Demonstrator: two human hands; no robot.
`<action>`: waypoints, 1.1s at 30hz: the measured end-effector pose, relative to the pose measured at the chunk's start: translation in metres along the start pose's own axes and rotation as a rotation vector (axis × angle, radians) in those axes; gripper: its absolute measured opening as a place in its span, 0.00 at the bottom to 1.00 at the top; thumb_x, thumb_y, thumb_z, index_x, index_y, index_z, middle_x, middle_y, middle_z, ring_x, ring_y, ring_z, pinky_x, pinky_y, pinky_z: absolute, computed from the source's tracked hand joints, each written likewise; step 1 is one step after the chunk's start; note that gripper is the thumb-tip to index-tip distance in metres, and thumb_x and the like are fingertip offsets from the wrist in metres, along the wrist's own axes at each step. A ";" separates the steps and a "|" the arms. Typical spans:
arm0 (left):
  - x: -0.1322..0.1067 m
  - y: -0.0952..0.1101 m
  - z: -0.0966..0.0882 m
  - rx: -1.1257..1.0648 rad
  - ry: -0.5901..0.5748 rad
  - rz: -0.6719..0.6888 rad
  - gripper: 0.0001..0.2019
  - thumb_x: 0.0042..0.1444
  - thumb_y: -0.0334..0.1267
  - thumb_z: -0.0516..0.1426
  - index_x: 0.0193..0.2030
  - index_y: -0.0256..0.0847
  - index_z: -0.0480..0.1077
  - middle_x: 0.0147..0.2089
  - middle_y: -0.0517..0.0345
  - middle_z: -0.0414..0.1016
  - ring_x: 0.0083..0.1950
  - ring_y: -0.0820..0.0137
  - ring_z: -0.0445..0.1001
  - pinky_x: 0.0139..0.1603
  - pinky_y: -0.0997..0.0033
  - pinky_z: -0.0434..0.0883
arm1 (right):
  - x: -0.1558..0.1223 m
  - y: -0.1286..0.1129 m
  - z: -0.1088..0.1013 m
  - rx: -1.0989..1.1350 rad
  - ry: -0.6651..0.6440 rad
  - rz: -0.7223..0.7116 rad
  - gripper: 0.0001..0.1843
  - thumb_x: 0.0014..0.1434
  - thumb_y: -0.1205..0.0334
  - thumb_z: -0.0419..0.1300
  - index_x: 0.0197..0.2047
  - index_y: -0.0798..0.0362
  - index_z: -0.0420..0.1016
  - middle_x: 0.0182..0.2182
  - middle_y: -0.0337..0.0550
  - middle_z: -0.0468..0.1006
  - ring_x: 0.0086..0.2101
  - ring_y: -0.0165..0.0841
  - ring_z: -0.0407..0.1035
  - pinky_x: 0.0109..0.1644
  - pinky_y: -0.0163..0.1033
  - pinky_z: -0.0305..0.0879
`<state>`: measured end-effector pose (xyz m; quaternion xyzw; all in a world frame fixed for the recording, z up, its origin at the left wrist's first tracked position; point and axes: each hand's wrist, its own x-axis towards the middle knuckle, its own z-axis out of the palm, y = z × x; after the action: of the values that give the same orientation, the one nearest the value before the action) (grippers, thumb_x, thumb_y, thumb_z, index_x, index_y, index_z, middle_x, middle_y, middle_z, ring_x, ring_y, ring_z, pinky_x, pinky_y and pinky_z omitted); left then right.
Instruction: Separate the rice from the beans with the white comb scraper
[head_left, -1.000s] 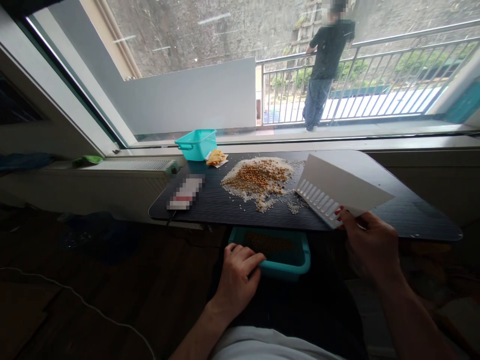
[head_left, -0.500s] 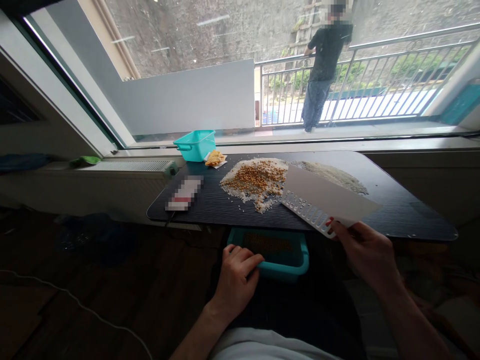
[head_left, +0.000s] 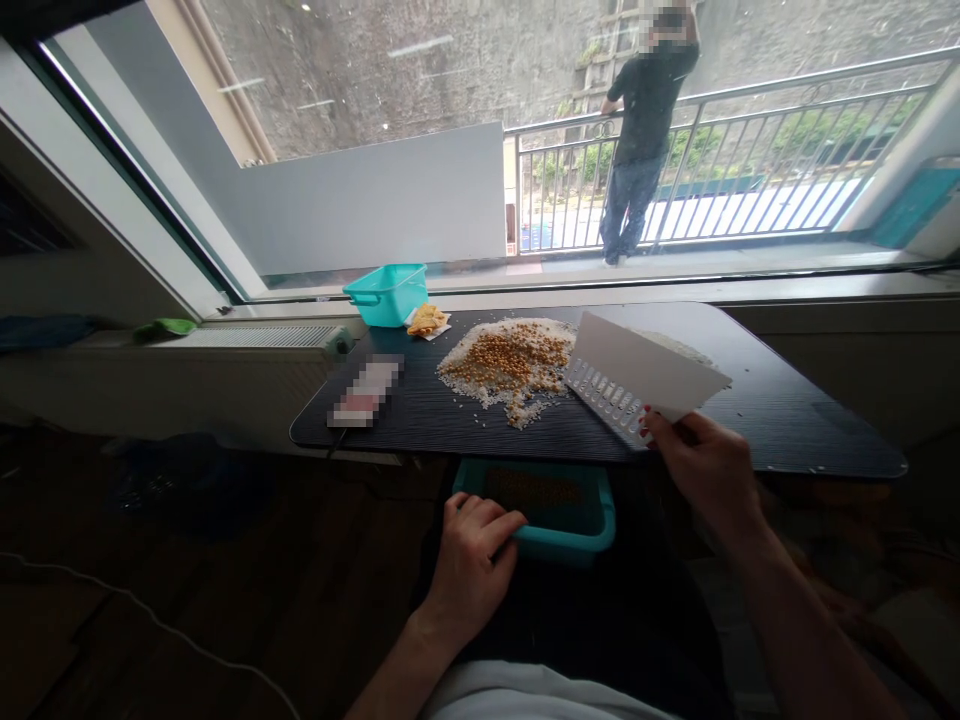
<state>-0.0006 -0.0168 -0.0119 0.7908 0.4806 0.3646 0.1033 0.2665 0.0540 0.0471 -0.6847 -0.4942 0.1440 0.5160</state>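
My left hand (head_left: 476, 550) is closed over the near left rim of a teal basin (head_left: 566, 543), which sits below the table's front edge with brownish beans in it. Pinched in my right hand (head_left: 705, 465) is a thin white sheet (head_left: 641, 368) with rows of slots along its lower left side. The sheet is tilted, and its left edge is at the right side of a heap of golden beans mixed with white grains (head_left: 510, 358). Behind it, a spread of white grains (head_left: 671, 345) is partly hidden.
On the dark table (head_left: 795, 425) are a blurred-out flat object (head_left: 367, 390), yellow food pieces (head_left: 427, 320) on white paper and another teal basin (head_left: 390, 297) at the back left. A radiator (head_left: 247, 345) stands left. Beyond the window, a person (head_left: 645, 110) stands at a railing.
My right hand has shifted left and slightly up with the slotted sheet, which now stands more upright. My left hand stays on the basin. The person outside has raised an arm.
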 end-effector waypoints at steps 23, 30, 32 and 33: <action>-0.002 -0.002 -0.008 0.008 0.000 0.018 0.14 0.56 0.24 0.55 0.40 0.45 0.79 0.34 0.56 0.78 0.38 0.64 0.74 0.53 0.54 0.64 | 0.032 -0.014 0.014 -0.044 -0.138 -0.008 0.12 0.48 0.50 0.64 0.31 0.48 0.81 0.28 0.47 0.85 0.35 0.44 0.79 0.39 0.42 0.68; 0.003 -0.002 -0.007 -0.010 -0.010 0.008 0.12 0.55 0.25 0.57 0.39 0.44 0.79 0.33 0.57 0.78 0.37 0.65 0.74 0.51 0.56 0.63 | 0.032 -0.007 0.013 -0.007 -0.196 -0.059 0.19 0.43 0.42 0.64 0.28 0.48 0.82 0.24 0.43 0.83 0.29 0.42 0.76 0.32 0.41 0.67; 0.003 -0.002 -0.007 -0.009 -0.007 0.013 0.11 0.55 0.26 0.57 0.39 0.44 0.79 0.33 0.58 0.78 0.37 0.65 0.74 0.51 0.56 0.62 | 0.030 -0.003 0.012 -0.027 -0.198 -0.060 0.21 0.42 0.39 0.64 0.27 0.48 0.82 0.22 0.42 0.82 0.27 0.41 0.75 0.30 0.41 0.65; 0.003 -0.002 -0.006 -0.010 -0.006 0.011 0.11 0.54 0.26 0.58 0.38 0.44 0.79 0.33 0.58 0.78 0.37 0.65 0.74 0.51 0.56 0.62 | 0.029 -0.001 0.012 -0.043 -0.193 -0.054 0.21 0.42 0.38 0.64 0.27 0.47 0.82 0.21 0.41 0.81 0.27 0.41 0.75 0.29 0.41 0.65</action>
<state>-0.0055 -0.0144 -0.0068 0.7941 0.4739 0.3653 0.1067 0.2711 0.0851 0.0523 -0.6648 -0.5630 0.1846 0.4548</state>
